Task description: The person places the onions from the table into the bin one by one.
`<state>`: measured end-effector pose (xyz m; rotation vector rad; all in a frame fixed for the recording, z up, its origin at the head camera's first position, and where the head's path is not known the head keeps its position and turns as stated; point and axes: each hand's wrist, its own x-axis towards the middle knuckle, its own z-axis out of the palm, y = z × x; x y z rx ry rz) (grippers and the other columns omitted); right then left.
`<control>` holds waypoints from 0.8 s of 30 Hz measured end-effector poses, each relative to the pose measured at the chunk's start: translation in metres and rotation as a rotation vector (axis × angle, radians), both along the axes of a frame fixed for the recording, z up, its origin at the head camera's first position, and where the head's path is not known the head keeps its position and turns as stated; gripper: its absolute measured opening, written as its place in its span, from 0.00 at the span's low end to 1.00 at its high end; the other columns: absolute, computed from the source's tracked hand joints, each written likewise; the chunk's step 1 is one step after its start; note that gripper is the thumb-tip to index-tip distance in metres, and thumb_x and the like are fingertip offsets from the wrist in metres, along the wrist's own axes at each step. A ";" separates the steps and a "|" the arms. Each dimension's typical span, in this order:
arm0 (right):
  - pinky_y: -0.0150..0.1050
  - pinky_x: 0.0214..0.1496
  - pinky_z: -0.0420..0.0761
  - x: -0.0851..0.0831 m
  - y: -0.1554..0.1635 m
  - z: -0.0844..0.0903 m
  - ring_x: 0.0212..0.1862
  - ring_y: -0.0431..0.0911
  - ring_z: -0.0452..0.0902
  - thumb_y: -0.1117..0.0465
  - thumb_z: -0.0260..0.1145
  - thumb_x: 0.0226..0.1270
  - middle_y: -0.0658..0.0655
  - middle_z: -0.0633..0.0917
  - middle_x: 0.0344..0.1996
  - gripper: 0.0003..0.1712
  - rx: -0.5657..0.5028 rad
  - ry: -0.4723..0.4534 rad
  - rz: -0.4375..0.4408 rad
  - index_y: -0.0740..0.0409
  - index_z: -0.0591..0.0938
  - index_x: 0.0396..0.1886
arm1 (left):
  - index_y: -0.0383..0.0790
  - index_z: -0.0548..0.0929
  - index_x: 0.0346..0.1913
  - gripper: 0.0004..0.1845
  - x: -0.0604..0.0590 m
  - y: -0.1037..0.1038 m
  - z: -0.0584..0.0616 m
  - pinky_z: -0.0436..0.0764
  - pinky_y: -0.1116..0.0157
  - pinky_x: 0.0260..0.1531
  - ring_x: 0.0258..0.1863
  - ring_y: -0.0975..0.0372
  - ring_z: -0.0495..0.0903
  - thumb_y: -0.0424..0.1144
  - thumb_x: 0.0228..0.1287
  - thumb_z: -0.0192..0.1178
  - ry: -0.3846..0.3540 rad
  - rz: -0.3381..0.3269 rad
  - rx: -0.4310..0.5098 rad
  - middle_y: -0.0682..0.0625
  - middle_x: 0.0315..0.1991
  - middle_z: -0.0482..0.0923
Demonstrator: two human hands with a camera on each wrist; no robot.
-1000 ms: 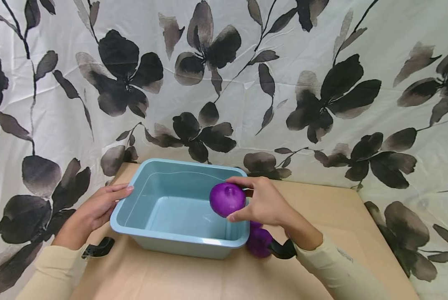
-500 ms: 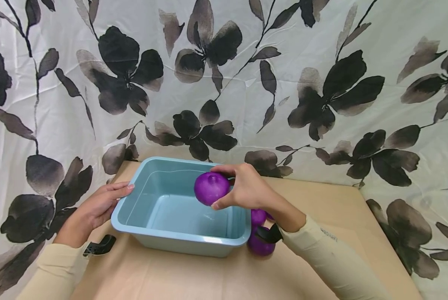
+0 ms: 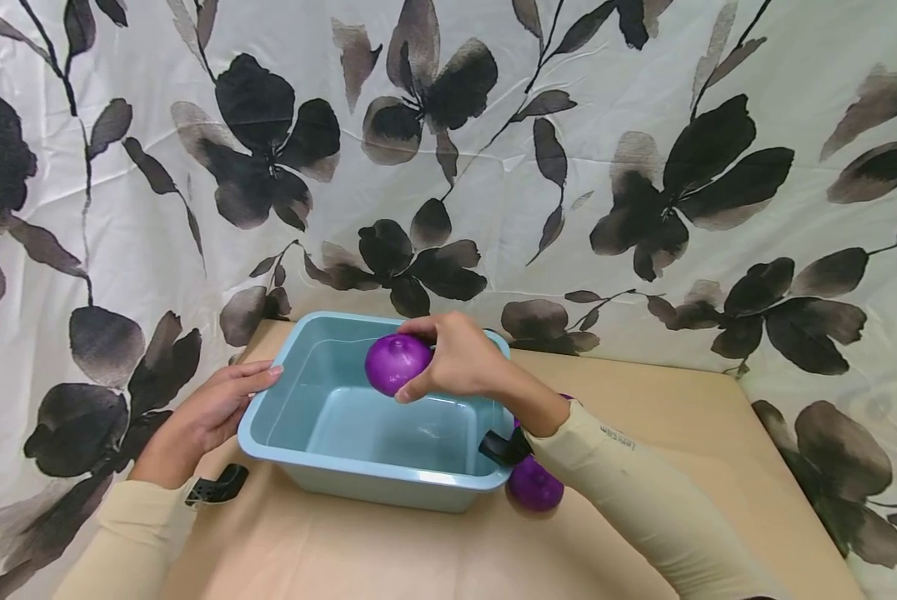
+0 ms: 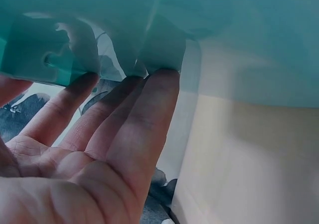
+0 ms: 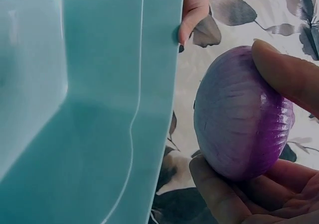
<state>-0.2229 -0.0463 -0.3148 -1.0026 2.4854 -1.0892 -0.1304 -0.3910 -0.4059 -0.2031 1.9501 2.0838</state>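
Onion moved over tub; wrist view shows left fingers flat under rim.

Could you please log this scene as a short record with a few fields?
right hand: grips a purple onion above the tub's inside
left hand: straight fingers rest against the outer left wall of the light blue tub
tub contents: nothing visible inside
other onions: one purple onion on the table by the tub's right side, partly behind the right sleeve
surface: tan table
backdrop: floral cloth
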 end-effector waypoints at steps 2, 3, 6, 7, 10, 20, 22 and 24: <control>0.41 0.51 0.86 -0.002 -0.005 -0.001 0.52 0.46 0.83 0.54 0.90 0.37 0.51 0.90 0.50 0.44 0.002 -0.003 -0.002 0.52 0.85 0.61 | 0.42 0.75 0.68 0.19 -0.001 0.001 0.001 0.90 0.62 0.42 0.41 0.64 0.89 0.43 0.82 0.54 0.000 -0.001 0.012 0.56 0.42 0.89; 0.41 0.51 0.85 -0.004 -0.007 -0.002 0.52 0.46 0.83 0.54 0.90 0.37 0.51 0.90 0.50 0.44 0.002 -0.005 -0.002 0.52 0.85 0.61 | 0.45 0.77 0.66 0.16 -0.001 0.001 0.001 0.90 0.62 0.42 0.41 0.64 0.89 0.43 0.82 0.55 -0.001 -0.001 0.019 0.56 0.42 0.89; 0.41 0.52 0.85 -0.007 -0.014 -0.003 0.52 0.47 0.83 0.54 0.90 0.37 0.51 0.90 0.51 0.44 0.004 -0.008 0.006 0.52 0.86 0.61 | 0.48 0.80 0.62 0.13 -0.001 0.001 0.002 0.90 0.63 0.41 0.41 0.64 0.90 0.43 0.81 0.56 -0.007 0.000 0.032 0.56 0.42 0.89; 0.42 0.52 0.85 -0.008 -0.017 -0.004 0.52 0.47 0.83 0.55 0.90 0.37 0.51 0.90 0.52 0.44 0.006 -0.008 0.009 0.52 0.85 0.61 | 0.48 0.81 0.62 0.14 -0.001 0.001 0.002 0.90 0.63 0.41 0.41 0.64 0.90 0.43 0.81 0.56 -0.010 0.002 0.032 0.56 0.42 0.89; 0.42 0.53 0.85 -0.011 -0.025 -0.005 0.54 0.47 0.82 0.55 0.90 0.38 0.52 0.89 0.53 0.45 0.006 -0.007 0.013 0.53 0.85 0.62 | 0.47 0.80 0.64 0.15 0.000 0.001 0.002 0.90 0.62 0.42 0.41 0.64 0.90 0.43 0.81 0.56 -0.011 0.002 0.028 0.56 0.42 0.89; 0.43 0.55 0.85 -0.024 -0.050 -0.018 0.56 0.48 0.82 0.53 0.89 0.39 0.53 0.89 0.56 0.45 0.022 0.009 0.061 0.54 0.84 0.62 | 0.44 0.78 0.67 0.18 0.001 0.004 0.003 0.90 0.60 0.43 0.43 0.63 0.90 0.43 0.81 0.56 -0.005 0.021 0.011 0.56 0.43 0.89; 0.43 0.55 0.85 -0.027 -0.054 -0.022 0.56 0.48 0.82 0.53 0.89 0.39 0.54 0.89 0.56 0.44 0.026 0.019 0.071 0.55 0.85 0.62 | 0.43 0.77 0.68 0.19 0.001 0.005 0.004 0.90 0.60 0.44 0.43 0.63 0.90 0.43 0.81 0.56 -0.008 0.027 0.010 0.56 0.43 0.89; 0.43 0.54 0.85 -0.029 -0.057 -0.026 0.56 0.49 0.82 0.52 0.89 0.39 0.55 0.89 0.56 0.45 0.029 0.024 0.076 0.55 0.84 0.62 | 0.42 0.77 0.68 0.20 0.001 0.006 0.004 0.90 0.59 0.44 0.43 0.63 0.90 0.43 0.81 0.56 -0.009 0.030 0.009 0.56 0.44 0.89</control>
